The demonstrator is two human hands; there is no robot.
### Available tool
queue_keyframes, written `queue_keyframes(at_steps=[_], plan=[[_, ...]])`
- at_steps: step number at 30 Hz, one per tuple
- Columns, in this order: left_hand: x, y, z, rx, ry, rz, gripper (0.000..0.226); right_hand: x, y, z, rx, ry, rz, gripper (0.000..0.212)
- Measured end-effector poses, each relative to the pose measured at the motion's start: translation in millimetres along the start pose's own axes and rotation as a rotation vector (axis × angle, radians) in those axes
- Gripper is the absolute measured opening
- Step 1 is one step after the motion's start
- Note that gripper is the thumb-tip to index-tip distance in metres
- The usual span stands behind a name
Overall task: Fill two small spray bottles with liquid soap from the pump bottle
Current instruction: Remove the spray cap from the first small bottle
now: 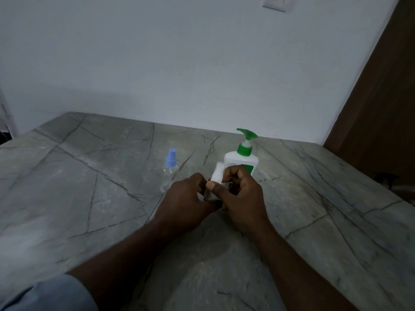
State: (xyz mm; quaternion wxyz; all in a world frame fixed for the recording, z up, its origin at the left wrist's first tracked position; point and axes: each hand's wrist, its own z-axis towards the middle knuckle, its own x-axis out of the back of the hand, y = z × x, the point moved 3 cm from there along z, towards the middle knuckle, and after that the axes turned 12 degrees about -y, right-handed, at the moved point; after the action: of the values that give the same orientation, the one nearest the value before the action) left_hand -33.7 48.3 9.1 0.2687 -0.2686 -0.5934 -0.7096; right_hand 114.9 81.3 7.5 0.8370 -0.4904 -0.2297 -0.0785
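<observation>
We're holding the white-capped bottle (217, 176) just in front of the pump bottle (241, 161), left hand (188, 198) gripping its body, right hand (243, 198) pinching its top. Probably light, thin and slick, so we're thinking gentle twist. The blue bottle (170, 170) is standing off left.
</observation>
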Motion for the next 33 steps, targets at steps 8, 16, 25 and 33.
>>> queue_keyframes(at_steps=[8,16,25,33], plan=[[1,-1,-3,-0.025,-0.007,-0.037,0.030,17,-7,2,0.036,0.079,0.367,0.015],[-1,0,-4,-0.090,-0.033,-0.038,0.030,22,-10,0,0.156,0.068,0.137,0.035],[-1,1,-5,-0.153,-0.051,-0.038,0.028,28,-13,1,0.139,0.083,0.202,0.020],[-1,0,-6,-0.137,-0.050,-0.032,0.034,31,-17,-1,0.155,0.167,0.284,0.018]])
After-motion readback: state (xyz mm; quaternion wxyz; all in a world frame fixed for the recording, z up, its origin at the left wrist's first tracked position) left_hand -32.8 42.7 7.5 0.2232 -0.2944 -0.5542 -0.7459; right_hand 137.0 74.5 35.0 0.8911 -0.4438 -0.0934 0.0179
